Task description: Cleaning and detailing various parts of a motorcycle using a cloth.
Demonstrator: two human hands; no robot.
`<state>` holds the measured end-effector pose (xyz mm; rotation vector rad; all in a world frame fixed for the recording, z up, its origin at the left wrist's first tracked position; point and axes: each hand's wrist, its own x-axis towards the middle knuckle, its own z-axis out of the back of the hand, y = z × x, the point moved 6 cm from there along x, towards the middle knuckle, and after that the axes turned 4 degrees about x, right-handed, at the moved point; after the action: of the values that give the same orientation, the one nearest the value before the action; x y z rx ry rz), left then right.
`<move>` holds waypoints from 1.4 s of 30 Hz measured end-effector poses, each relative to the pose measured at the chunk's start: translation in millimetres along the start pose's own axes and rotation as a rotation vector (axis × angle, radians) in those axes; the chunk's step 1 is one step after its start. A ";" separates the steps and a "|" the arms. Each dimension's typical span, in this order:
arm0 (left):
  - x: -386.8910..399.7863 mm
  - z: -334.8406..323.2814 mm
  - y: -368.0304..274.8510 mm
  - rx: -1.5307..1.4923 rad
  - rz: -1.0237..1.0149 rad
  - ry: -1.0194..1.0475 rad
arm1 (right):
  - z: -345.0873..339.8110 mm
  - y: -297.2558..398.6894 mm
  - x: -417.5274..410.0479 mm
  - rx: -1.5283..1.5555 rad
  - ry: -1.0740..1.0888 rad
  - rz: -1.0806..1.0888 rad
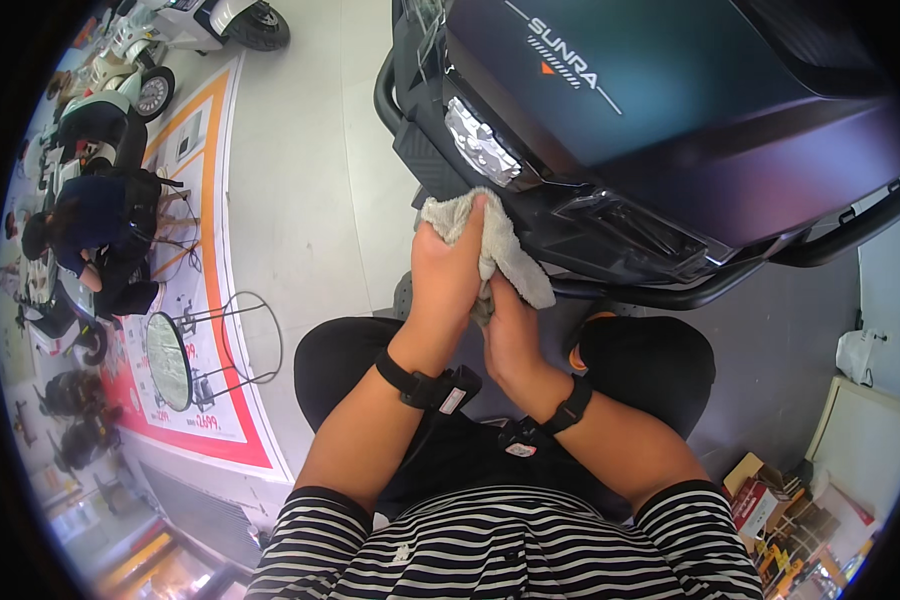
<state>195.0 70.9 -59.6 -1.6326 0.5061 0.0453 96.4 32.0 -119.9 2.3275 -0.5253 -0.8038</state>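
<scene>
A pale terry cloth (521, 266) is bunched between my two hands, in front of the dark front body of a Sunra electric scooter (645, 135). My left hand (450, 262) has its thumb on top of the cloth and its fingers behind it. On the other side, my right hand (514, 322) grips the cloth's lower folds, its fingertips partly hidden. Just beyond the cloth is a clear lamp (481, 142) set in black trim. A longer dark lamp (637, 225) lies to the right, above a black tubular bar (667, 296).
On the left, a round stool (171, 361) stands on a printed floor mat (251, 427). A seated person (94, 217) bends beside parked scooters. Cardboard boxes (765, 495) are at the lower right, near a white plastic bag (856, 356).
</scene>
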 end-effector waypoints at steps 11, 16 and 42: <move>45.7 14.7 -23.9 -0.053 0.010 -0.065 | -55.3 5.4 28.6 -0.044 0.072 -0.132; 39.0 24.7 -7.0 -0.070 0.027 -0.065 | -46.5 6.8 27.6 -0.281 0.091 -0.088; 34.1 26.5 -10.7 -0.038 -0.076 -0.138 | -117.9 281.3 -235.7 0.001 0.722 1.052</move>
<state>236.4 86.6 -64.3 -1.6714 0.3389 0.1103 -45.6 1.6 237.1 1.7502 -1.2011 0.5002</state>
